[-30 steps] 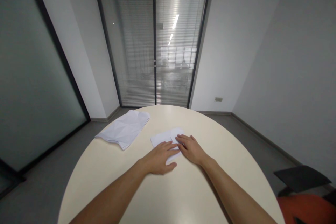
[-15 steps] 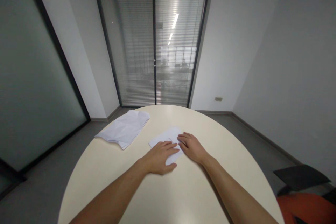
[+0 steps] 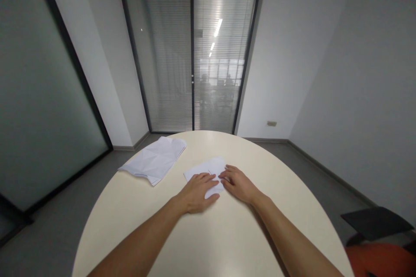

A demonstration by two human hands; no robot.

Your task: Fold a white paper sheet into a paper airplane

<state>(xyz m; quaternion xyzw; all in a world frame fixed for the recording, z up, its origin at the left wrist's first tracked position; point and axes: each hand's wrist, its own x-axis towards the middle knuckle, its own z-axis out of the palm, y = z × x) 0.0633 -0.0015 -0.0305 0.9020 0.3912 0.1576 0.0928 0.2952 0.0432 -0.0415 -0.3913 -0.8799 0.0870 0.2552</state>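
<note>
A small folded white paper (image 3: pixel 208 168) lies on the round cream table (image 3: pixel 227 233) in front of me. My left hand (image 3: pixel 196 192) rests flat on the paper's near part, fingers stretched out and pressing down. My right hand (image 3: pixel 238 181) lies beside it to the right, fingers extended onto the paper's right edge, fingertips close to those of the left hand. Both forearms reach in from the bottom of the view.
A loose stack of crumpled white sheets (image 3: pixel 154 162) sits at the table's far left. Behind the table is a glass sliding door with blinds (image 3: pixel 191 58). A dark chair (image 3: pixel 377 223) and something orange-red (image 3: pixel 380 259) are at the lower right.
Both hands shifted slightly on the folded paper; my left hand drew a little nearer and the paper's near edge is more covered. The view tilted a touch.
</note>
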